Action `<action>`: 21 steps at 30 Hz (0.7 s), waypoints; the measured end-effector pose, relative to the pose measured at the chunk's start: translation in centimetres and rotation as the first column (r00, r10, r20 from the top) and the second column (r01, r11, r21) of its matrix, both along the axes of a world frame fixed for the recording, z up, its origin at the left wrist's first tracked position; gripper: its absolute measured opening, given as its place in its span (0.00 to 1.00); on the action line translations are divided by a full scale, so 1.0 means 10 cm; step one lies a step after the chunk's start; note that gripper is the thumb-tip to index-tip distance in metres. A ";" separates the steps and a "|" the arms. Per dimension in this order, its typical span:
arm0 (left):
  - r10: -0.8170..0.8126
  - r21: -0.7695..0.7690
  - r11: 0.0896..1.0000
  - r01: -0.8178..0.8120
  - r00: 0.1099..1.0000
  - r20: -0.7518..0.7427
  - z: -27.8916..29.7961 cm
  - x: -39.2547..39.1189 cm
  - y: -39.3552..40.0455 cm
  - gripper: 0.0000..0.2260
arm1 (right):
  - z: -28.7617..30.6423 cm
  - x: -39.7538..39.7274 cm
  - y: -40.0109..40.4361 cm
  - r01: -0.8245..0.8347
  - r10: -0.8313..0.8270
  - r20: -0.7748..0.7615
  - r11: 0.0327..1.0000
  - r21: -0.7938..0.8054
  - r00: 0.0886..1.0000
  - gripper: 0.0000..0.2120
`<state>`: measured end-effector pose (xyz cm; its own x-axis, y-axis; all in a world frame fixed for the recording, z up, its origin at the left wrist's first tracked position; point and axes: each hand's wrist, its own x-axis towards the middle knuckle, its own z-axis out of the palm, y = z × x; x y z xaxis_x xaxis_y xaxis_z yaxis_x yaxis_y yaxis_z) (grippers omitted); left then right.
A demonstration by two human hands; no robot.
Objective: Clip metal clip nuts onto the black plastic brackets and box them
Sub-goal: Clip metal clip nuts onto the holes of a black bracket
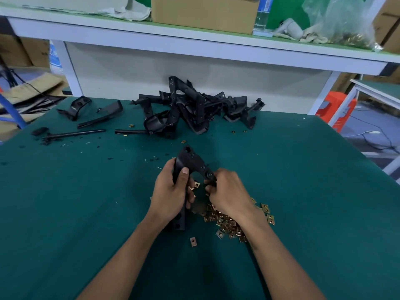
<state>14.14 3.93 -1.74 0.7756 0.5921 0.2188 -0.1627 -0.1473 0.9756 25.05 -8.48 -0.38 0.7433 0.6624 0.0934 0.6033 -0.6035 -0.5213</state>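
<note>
Two bare hands meet over a green work mat, both holding one black plastic bracket [190,163]. The left hand [173,189] is wrapped around the bracket's long straight leg, thumb pressed on top. The right hand [227,193] has its fingers curled onto the bracket's curved right arm, near a round boss; whether it also pinches a clip nut cannot be told. Just under the right wrist, near the viewer, lies a loose heap of brass-coloured clip nuts [229,224], with one stray nut [193,241] to its left. Further away, at the middle of the mat, is a tangled pile of more black brackets [194,109]. The bracket looks stiff and light, best gripped along its straight leg. The nuts look small, thin and springy, likely slippery, and are best pinched by their flat sides.
</note>
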 end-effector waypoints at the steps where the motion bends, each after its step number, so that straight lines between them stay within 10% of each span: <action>1: 0.003 -0.005 1.000 -0.003 1.000 -0.005 -0.01 0.00 0.01 0.06 | 0.00 0.00 -0.01 -0.006 0.007 0.032 1.000 -0.019 0.999 0.09; 21: 0.008 0.017 1.000 -0.008 1.000 -0.023 0.01 0.00 0.00 0.08 | 0.08 0.04 -0.20 -0.068 0.075 0.048 0.988 -0.140 0.996 0.14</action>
